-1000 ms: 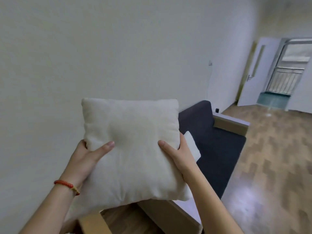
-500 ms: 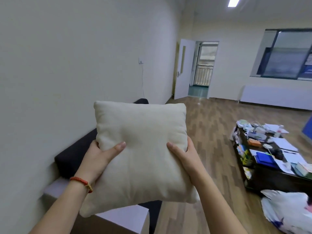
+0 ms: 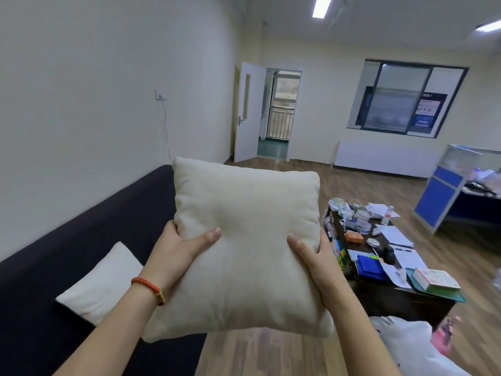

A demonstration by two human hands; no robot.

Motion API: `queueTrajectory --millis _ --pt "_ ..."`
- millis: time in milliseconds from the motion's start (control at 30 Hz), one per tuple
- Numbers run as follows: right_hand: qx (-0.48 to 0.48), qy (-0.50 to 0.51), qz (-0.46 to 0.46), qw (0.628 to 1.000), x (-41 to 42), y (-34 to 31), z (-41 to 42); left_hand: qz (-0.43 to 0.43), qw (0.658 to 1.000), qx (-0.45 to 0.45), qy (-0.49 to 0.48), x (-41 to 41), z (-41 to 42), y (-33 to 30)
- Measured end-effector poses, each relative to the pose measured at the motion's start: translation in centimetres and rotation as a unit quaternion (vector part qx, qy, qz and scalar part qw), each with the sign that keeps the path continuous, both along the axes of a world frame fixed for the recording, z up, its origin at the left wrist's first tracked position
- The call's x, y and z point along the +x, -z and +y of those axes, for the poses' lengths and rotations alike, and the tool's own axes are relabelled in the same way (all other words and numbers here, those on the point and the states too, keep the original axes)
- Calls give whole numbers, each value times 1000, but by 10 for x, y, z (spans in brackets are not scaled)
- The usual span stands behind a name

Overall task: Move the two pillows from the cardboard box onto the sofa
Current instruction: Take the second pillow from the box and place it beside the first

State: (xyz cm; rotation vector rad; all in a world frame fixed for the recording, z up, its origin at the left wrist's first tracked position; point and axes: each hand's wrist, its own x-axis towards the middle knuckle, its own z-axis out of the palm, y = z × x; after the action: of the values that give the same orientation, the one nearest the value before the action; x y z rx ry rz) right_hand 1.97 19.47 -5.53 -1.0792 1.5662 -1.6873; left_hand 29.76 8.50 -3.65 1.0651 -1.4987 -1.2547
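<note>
I hold a cream square pillow (image 3: 244, 240) up in front of me with both hands. My left hand (image 3: 181, 253) grips its left edge, thumb across the front; a red bracelet circles that wrist. My right hand (image 3: 311, 256) grips the right edge the same way. The dark sofa (image 3: 67, 253) runs along the white wall at the left, below and beside the held pillow. A second white pillow (image 3: 103, 283) lies on the sofa seat, partly hidden by my left forearm. The cardboard box is out of view.
A low dark table (image 3: 385, 294) crowded with papers, books and small items stands right of the pillow. A white plastic bag (image 3: 412, 348) lies at the bottom right. Wooden floor (image 3: 271, 354) runs between sofa and table. A blue partition (image 3: 439, 196) and an open door (image 3: 246, 115) stand farther off.
The view has swung right along the sofa, bringing the seat, the second pillow and the cluttered table into sight. My hands keep the same grip on the pillow.
</note>
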Motion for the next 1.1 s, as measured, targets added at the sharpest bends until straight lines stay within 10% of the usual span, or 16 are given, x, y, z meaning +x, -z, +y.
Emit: queueTrajectory --millis 533,1100 --pt "-2 -31 2 1000 -299 11 -174 9 999 19 -36 -293 -145 9" --pt "25 -123 -4 992 -413 18 -437 18 992 30 -124 -405 -353 15"
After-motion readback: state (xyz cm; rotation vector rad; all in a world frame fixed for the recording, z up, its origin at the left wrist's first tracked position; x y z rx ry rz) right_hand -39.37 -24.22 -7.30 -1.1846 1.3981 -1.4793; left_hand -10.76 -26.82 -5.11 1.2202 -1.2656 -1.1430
